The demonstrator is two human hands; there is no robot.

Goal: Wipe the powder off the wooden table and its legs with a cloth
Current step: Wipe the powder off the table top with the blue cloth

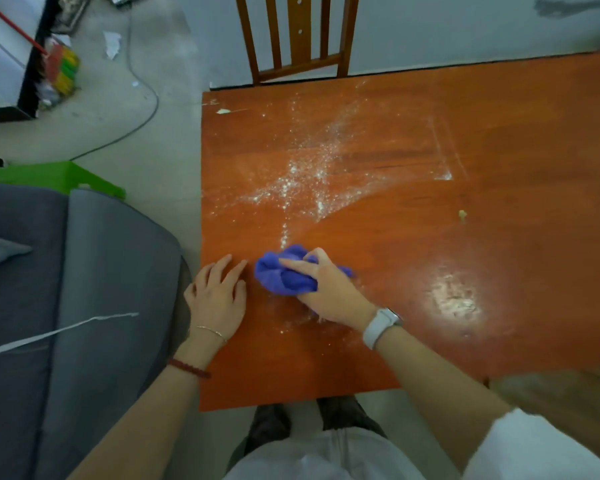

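Blue cloth [286, 271] bunched under right hand [326, 289] fingers [297, 265] (on table [430, 254])

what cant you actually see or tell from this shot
Head view only:
- Table legs: hidden under the table top.
- Table's right side: cut off by the frame edge.
- Underside of the cloth and any powder beneath it: covered by cloth and right hand.
- Yellowish speck: too small to identify.

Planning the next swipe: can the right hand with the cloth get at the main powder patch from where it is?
Probably yes: the right hand grips the cloth just short of the powder, with only bare tabletop between.
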